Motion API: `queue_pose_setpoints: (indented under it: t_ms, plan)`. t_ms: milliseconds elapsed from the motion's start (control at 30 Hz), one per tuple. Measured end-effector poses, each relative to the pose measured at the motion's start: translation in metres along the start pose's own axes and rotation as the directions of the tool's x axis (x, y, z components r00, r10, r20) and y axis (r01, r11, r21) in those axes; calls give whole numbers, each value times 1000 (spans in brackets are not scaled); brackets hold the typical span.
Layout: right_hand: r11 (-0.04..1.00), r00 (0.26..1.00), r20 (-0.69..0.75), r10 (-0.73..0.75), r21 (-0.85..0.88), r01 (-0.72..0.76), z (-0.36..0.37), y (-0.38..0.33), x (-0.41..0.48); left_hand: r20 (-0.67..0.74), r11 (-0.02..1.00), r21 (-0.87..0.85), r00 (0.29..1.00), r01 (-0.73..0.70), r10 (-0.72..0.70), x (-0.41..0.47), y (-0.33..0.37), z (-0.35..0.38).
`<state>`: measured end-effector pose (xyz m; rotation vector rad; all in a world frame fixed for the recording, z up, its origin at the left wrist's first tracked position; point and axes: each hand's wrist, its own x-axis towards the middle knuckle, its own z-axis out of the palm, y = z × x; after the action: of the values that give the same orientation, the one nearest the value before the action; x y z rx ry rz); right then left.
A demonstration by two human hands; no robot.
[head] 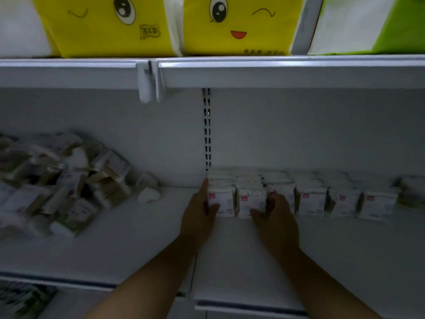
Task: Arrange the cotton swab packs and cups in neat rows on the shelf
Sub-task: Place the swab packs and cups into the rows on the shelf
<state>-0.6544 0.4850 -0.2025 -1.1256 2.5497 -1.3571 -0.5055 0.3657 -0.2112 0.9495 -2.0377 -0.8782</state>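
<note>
White shop shelf [128, 247], swab packs in a row at right and a heap at left.
Packs carry a small red label, writing too blurred to read. Left hand [199, 212] lies flat against the row's [310, 200] left end pack [222, 200]; right hand [276, 216] cups over the third pack, fingers curled. Loose pile [57, 180] lies far left; yellow cartoon-face packages [241, 26] sit above.

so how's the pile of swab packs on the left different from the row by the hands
The left pile is a loose heap, packs tilted and overlapping; the row stands upright, side by side, faces forward. Both hands, left hand and right hand, touch the row; neither touches the pile. Both sit on the same shelf.
</note>
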Motion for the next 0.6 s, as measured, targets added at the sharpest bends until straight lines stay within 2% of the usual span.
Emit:
queue_pose_setpoints:
  t_ms: [67, 167, 333, 400, 500, 600]
  plan:
    - [999, 999, -23, 24, 29, -24, 0, 0, 1, 12, 1000, -6, 1000, 18, -18, -1, 2, -1]
    - [998, 998, -68, 7, 69, -3, -5, -4, -3, 13, 985, -115, 992, 125, -124, -1, 6, -2]
    - [976, 972, -237, -8, 212, 59, -13, -8, -13, 50, 938, -267, 976, 219, -214, -13, 18, -18]
    - [977, 963, -267, -44, 189, 98, -15, -12, -18, 30, 963, -163, 977, 213, -211, -24, 15, -34]
    - [957, 941, -265, -210, 139, 253, -3, -43, -38, 31, 990, 62, 991, 129, -131, -34, -7, -77]
    - [894, 896, -146, -420, 103, 436, 37, -90, -62, -148, 966, 254, 989, 54, -16, -37, -31, -138]
